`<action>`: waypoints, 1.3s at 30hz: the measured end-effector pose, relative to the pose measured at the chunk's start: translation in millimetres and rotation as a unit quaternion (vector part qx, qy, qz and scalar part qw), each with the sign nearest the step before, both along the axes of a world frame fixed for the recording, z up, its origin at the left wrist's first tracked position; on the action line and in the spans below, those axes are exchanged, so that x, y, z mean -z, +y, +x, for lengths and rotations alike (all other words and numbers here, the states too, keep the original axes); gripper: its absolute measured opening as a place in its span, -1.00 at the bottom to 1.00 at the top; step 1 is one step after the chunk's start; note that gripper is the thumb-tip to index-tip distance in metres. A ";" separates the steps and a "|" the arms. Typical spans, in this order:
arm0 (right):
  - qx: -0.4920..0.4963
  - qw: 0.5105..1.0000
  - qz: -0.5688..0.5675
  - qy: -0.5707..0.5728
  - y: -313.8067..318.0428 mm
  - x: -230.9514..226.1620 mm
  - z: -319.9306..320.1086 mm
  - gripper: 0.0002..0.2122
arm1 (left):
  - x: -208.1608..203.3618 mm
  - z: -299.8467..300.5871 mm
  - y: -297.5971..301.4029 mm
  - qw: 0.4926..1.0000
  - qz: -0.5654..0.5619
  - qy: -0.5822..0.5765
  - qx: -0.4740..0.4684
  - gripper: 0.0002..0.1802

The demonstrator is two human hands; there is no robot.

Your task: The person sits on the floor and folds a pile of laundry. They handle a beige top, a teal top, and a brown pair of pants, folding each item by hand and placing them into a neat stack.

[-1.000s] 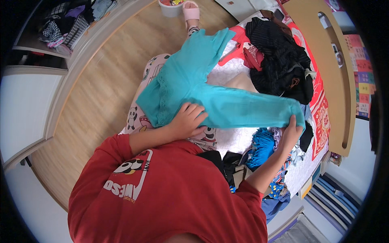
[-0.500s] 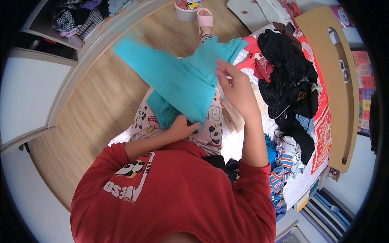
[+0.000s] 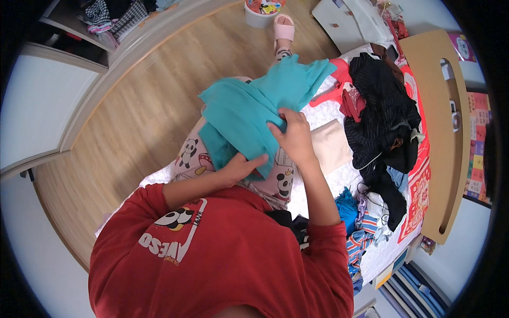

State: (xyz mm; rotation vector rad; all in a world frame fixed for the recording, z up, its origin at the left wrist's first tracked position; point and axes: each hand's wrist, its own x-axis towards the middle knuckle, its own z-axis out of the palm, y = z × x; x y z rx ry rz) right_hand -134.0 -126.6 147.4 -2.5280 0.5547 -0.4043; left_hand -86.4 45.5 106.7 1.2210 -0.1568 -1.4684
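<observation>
Two-handed, with left hand (image 3: 238, 169) at near edge, grip impossible to tell, and right hand (image 3: 296, 138) loosely spread on teal garment (image 3: 241, 114) draped across panda-print trousers (image 3: 189, 153), expect light, soft, floppy handling and hold by folded edges.

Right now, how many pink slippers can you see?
1: the pink slipper is on the foot near the top, just right of the white bucket. Another may be hidden, perhaps below the teal garment.
</observation>
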 end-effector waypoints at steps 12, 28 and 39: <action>0.015 0.983 0.180 0.029 -12.6 16.4 5.7 -0.82 | -13.3 94.2 44.2 0.983 0.086 -0.075 -0.141 -0.76; 0.061 0.948 0.305 0.064 -15.3 15.3 8.3 -0.75 | 201.2 193.7 23.2 0.881 0.071 0.327 -0.333 -0.49; 0.048 0.875 0.467 0.123 -65.7 19.0 -18.5 -0.81 | 49.2 223.8 16.2 0.928 -0.033 0.122 -0.350 -0.60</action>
